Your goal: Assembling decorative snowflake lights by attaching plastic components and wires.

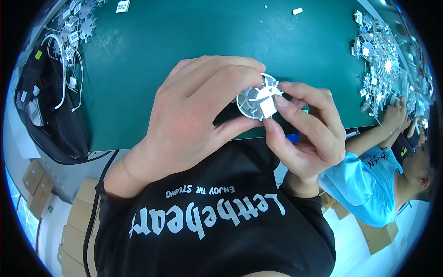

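Observation:
My left hand (pixel 198 99) is closed around a round white plastic housing (pixel 248 109), its thumb below and its fingers over the far side. Set at the housing's open face is a white spoked plate (pixel 271 90), with a small white square block (pixel 267 107) on it. The thumb and fingers of my right hand (pixel 311 127) pinch the plate and block from the right. Both hands are raised close to my chest, over the table's near edge. Whether the plate is fully seated in the housing I cannot tell.
On the green table (pixel 184 32), a pile of silver spoked plates with wires (pixel 376 64) lies at right, and more plates (pixel 83 25) at far left. A black bag (pixel 50 106) with a white cable sits left. A co-worker in a blue shirt (pixel 364 182) works at right.

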{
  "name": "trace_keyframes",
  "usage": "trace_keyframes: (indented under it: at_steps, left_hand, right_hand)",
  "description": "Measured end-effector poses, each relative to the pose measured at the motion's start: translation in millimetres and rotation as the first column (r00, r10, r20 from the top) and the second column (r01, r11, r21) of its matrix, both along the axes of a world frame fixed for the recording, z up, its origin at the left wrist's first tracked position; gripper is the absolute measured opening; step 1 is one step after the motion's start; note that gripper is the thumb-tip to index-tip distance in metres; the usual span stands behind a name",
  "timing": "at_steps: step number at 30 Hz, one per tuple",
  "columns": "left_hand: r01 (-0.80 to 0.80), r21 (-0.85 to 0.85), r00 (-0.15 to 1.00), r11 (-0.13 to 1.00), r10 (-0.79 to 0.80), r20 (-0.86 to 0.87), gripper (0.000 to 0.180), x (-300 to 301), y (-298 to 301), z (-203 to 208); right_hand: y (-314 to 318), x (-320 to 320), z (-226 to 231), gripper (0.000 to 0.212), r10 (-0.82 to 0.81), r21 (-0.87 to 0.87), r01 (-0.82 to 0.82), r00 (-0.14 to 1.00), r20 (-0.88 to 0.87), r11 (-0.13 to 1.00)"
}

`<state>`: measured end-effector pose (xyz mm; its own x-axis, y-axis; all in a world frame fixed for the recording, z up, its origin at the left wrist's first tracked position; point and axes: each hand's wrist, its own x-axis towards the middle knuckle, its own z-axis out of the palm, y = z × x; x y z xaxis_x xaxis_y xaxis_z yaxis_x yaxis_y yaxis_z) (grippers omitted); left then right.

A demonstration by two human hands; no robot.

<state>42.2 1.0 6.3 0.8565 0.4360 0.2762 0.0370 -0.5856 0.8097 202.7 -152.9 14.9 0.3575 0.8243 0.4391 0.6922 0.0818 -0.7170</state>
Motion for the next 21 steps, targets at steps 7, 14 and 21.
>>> trace_keyframes:
  at_steps: [7, 14, 21]
  left_hand:
    - [0.018, 0.038, 0.999, 0.999, -0.017, -0.030, 0.048, -0.4, 6.5, 3.9]
    - [0.010, 0.033, 1.000, 0.999, -0.009, -0.025, 0.048, 0.6, -0.5, 0.6]
    - [-0.013, 0.049, 1.000, 0.999, 0.013, -0.007, 0.050, 2.6, 0.6, 0.7]
  right_hand:
    - [-1.6, -2.3, 9.5, 0.041, 0.092, -0.096, -0.081, 0.989, 0.113, 0.992]
    - [-1.2, -0.2, 6.2, 0.034, 0.098, -0.064, -0.092, 0.990, 0.102, 0.994]
    - [-23.8, 3.4, 3.6, 0.027, 0.024, -0.274, -0.034, 0.999, -0.041, 0.961]
